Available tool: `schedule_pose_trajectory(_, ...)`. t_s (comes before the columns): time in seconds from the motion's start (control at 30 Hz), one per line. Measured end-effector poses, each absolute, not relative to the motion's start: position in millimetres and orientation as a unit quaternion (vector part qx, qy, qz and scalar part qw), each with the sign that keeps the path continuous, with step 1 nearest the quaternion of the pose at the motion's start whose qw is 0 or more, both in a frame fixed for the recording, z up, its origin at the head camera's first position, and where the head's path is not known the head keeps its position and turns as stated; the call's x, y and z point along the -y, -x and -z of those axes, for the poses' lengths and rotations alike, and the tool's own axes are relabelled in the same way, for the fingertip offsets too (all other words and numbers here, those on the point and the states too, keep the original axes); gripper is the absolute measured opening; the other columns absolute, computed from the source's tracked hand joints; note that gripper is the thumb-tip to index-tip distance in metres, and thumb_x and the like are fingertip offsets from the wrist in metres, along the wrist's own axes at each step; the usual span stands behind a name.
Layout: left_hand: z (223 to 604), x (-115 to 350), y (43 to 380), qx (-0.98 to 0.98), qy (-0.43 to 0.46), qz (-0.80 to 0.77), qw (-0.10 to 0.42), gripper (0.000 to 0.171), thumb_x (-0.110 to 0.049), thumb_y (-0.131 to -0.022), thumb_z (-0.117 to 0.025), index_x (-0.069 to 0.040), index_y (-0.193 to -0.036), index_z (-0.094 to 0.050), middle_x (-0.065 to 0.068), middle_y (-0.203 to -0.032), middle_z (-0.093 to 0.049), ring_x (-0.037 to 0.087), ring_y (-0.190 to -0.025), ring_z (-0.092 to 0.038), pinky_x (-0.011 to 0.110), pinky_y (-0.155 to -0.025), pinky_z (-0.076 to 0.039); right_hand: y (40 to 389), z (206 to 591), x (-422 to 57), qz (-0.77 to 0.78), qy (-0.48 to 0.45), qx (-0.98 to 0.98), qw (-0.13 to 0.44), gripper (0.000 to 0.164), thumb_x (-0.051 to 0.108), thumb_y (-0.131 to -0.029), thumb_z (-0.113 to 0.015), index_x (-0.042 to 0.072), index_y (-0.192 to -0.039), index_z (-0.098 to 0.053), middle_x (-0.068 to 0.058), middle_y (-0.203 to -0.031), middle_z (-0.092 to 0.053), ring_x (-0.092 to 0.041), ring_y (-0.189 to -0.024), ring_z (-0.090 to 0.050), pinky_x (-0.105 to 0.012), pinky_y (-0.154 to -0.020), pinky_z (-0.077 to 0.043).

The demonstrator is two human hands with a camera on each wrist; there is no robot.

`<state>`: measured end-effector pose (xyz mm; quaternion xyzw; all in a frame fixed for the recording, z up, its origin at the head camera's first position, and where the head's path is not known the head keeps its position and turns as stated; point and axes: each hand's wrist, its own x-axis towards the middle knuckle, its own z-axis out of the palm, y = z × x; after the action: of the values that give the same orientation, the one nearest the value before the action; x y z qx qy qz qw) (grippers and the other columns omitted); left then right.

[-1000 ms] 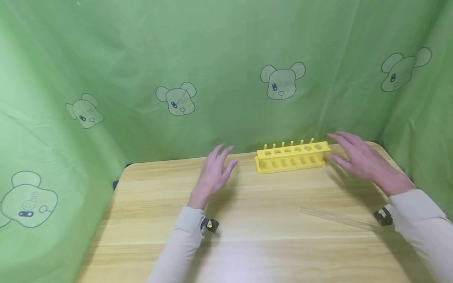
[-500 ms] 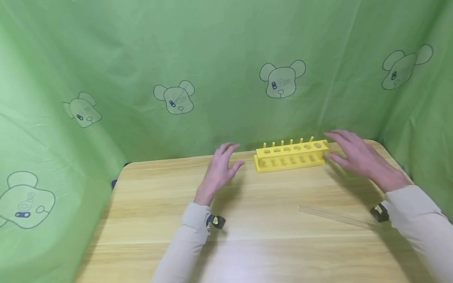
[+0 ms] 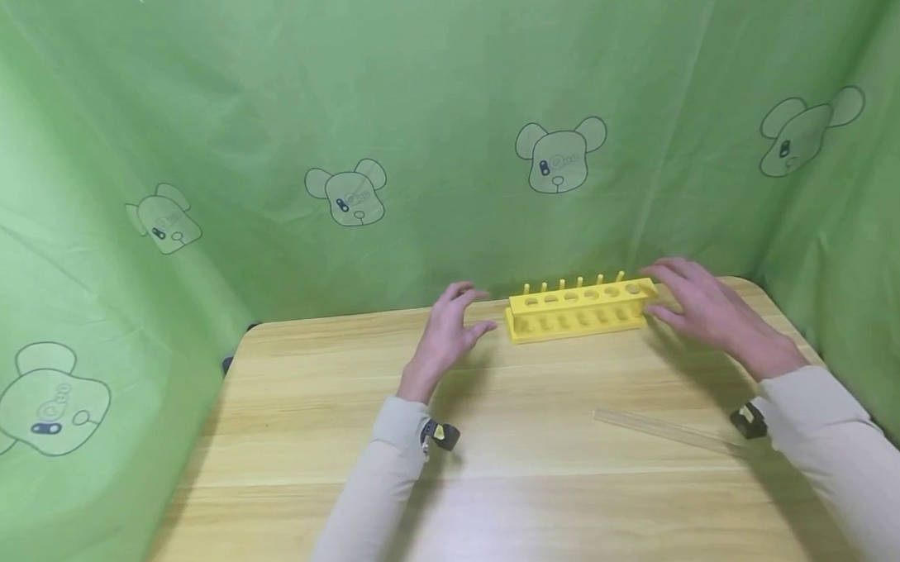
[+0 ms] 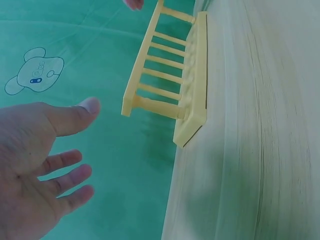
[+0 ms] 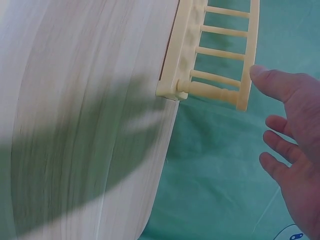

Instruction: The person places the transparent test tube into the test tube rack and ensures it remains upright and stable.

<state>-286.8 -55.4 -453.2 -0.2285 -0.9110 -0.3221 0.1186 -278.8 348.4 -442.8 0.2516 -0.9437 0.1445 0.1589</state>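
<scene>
A yellow test tube rack (image 3: 580, 302) stands upright near the table's far edge, with a row of round holes along its top and several pegs behind. Left of it, my left hand (image 3: 443, 339) hovers with spread, slightly bent fingers, apart from the rack's end (image 4: 157, 106) in the left wrist view. My right hand (image 3: 707, 312) is at the rack's right end, thumb and fingers parted. In the right wrist view its thumb (image 5: 272, 80) overlaps the top edge of the rack; whether it touches, I cannot tell. Neither hand holds anything.
A clear, thin rod or tube (image 3: 667, 432) lies on the wooden table (image 3: 313, 418), nearer than the rack and left of the right wrist. Green curtains (image 3: 443, 83) with bear-head prints hang behind the table and at both sides.
My left hand has moved right, closer to the rack's left end, its fingers bending a little more. The right hand has shifted slightly left. Rack and clear rod stay put.
</scene>
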Motion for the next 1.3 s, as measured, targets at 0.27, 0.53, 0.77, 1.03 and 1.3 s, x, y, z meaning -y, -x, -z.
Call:
schedule_pose_trajectory(0.27,453.4,47.0,286.8,0.912,0.229,0.323,0.109,0.06,-0.029,-0.086,-0.084,-0.013,-0.139,-0.061,0.01,-0.148,-0.053,0.026,-0.137,-0.049,0.04,-0.118,-0.04,278.2,442.4,-342.8,-0.146,-0.248,0.946,0.152,0.062,0.011,-0.084,-0.084,-0.003,-0.137,-0.055,-0.03,-0.139,-0.05,-0.052,-0.125,-0.046,-0.074,-0.103,-0.039)
schedule_pose_trajectory(0.53,457.4,37.6,288.9,0.918,0.218,0.317,0.095,0.059,-0.027,-0.087,-0.083,-0.015,-0.14,-0.06,0.007,-0.148,-0.052,0.026,-0.137,-0.049,0.042,-0.115,-0.043,280.2,439.2,-342.8,-0.144,-0.251,0.947,0.143,0.06,0.01,-0.084,-0.084,-0.004,-0.135,-0.056,-0.03,-0.136,-0.052,-0.052,-0.123,-0.047,-0.074,-0.101,-0.04)
schedule_pose_trajectory(0.77,460.0,29.2,290.8,0.914,0.222,0.327,0.089,0.058,-0.021,-0.087,-0.083,-0.013,-0.14,-0.06,0.009,-0.15,-0.051,0.027,-0.138,-0.047,0.043,-0.116,-0.042,281.0,435.5,-340.7,-0.143,-0.249,0.948,0.137,0.056,0.012,-0.084,-0.084,-0.004,-0.132,-0.058,-0.03,-0.134,-0.054,-0.051,-0.124,-0.048,-0.071,-0.103,-0.04)
schedule_pose_trajectory(1.03,460.0,17.9,292.2,0.913,0.237,0.322,0.079,0.061,-0.026,-0.089,-0.082,-0.017,-0.145,-0.057,0.013,-0.154,-0.047,0.03,-0.141,-0.045,0.046,-0.117,-0.04,283.7,436.1,-337.7,-0.153,-0.249,0.949,0.116,0.056,0.012,-0.087,-0.082,-0.004,-0.134,-0.057,-0.03,-0.137,-0.053,-0.05,-0.127,-0.046,-0.071,-0.106,-0.039)
schedule_pose_trajectory(1.3,460.7,6.8,293.6,0.914,0.245,0.315,0.069,0.06,-0.027,-0.092,-0.079,-0.017,-0.147,-0.056,0.013,-0.159,-0.042,0.031,-0.145,-0.04,0.048,-0.119,-0.037,285.5,437.8,-334.9,-0.156,-0.246,0.951,0.102,0.056,0.013,-0.088,-0.081,-0.004,-0.136,-0.056,-0.029,-0.138,-0.052,-0.049,-0.128,-0.046,-0.071,-0.106,-0.039)
